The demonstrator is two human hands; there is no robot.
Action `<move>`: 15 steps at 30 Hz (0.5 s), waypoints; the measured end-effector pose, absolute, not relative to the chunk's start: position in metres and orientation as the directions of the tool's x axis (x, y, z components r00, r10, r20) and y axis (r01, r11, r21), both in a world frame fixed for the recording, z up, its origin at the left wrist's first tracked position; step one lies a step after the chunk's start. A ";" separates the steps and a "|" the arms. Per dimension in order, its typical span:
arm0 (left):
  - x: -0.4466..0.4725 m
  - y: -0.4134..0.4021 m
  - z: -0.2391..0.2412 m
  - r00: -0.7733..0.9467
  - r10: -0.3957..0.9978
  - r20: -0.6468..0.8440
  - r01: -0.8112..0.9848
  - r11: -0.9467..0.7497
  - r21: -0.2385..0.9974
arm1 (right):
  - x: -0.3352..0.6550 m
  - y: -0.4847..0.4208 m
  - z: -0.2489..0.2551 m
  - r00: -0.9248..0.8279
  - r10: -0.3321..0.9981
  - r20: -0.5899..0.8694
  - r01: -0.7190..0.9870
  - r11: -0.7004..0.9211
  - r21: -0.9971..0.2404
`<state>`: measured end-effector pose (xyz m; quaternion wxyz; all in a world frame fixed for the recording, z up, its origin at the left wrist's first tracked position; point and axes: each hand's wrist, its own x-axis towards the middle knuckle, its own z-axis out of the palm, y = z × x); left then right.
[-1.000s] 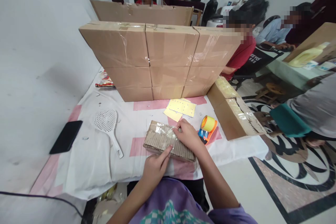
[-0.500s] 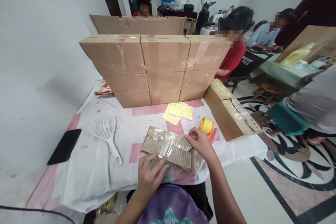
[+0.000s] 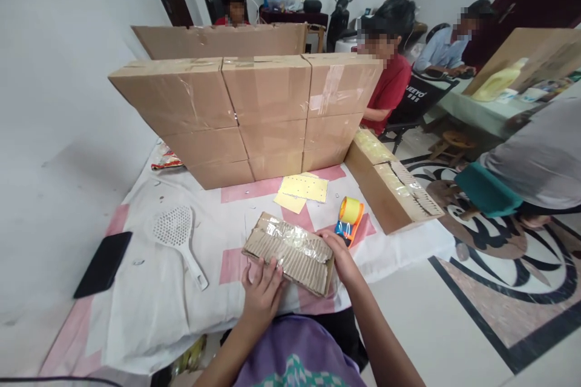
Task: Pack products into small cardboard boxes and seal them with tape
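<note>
A small cardboard box [image 3: 290, 257] with a ribbed top and a strip of clear tape across it lies in front of me. My left hand [image 3: 263, 290] grips its near left edge, with the fingertips over the top. Round its right end is my right hand [image 3: 339, 257], fingers partly hidden behind the box. An orange and blue tape dispenser [image 3: 349, 217] with a yellow roll stands just beyond my right hand. Yellow paper pieces [image 3: 302, 190] with small dots lie behind the box.
A wall of taped cartons [image 3: 272, 115] stands across the table's back, with a long carton [image 3: 390, 187] at the right. To the left lie a white slotted ladle [image 3: 175, 233] and a black phone-like slab [image 3: 103, 263]. Other people sit beyond the table and at the right.
My right hand has moved from the tape dispenser side down onto the box's right end. My left fingers have closed in on the near edge. The view has shifted a little.
</note>
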<state>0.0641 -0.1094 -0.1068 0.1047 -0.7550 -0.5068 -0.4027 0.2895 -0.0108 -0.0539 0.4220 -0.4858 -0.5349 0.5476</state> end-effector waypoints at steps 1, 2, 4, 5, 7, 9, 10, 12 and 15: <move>0.066 -0.111 -0.114 0.167 0.681 0.712 0.859 -0.456 0.234 | 0.288 -0.011 -0.054 -0.165 0.983 -0.080 0.051 -0.073 -0.996; 0.067 -0.111 -0.120 0.173 0.684 0.709 0.869 -0.445 0.217 | 0.287 -0.012 -0.054 -0.160 0.984 -0.078 0.041 -0.073 -0.997; 0.069 -0.110 -0.131 0.187 0.689 0.700 0.886 -0.427 0.183 | 0.286 -0.013 -0.056 -0.150 0.986 -0.075 0.019 -0.073 -0.997; 0.069 -0.110 -0.134 0.192 0.690 0.698 0.892 -0.419 0.170 | 0.286 -0.012 -0.058 -0.146 0.986 -0.076 0.006 -0.075 -0.997; 0.069 -0.112 -0.140 0.206 0.696 0.688 0.897 -0.415 0.152 | 0.288 -0.010 -0.064 -0.133 0.987 -0.085 -0.022 -0.088 -0.996; 0.066 -0.119 -0.144 0.238 0.723 0.648 0.899 -0.417 0.134 | 0.290 -0.007 -0.073 -0.117 0.989 -0.088 -0.047 -0.094 -0.994; 0.064 -0.124 -0.145 0.258 0.741 0.620 0.900 -0.418 0.125 | 0.291 -0.007 -0.078 -0.107 0.991 -0.078 -0.056 -0.084 -0.995; 0.057 -0.134 -0.146 0.274 0.769 0.577 0.902 -0.414 0.123 | 0.295 -0.009 -0.090 -0.073 0.997 -0.027 -0.065 -0.031 -0.997; 0.042 -0.142 -0.142 0.169 0.808 0.565 0.907 -0.351 0.231 | 0.301 -0.026 -0.112 -0.029 0.996 0.084 -0.039 0.083 -0.996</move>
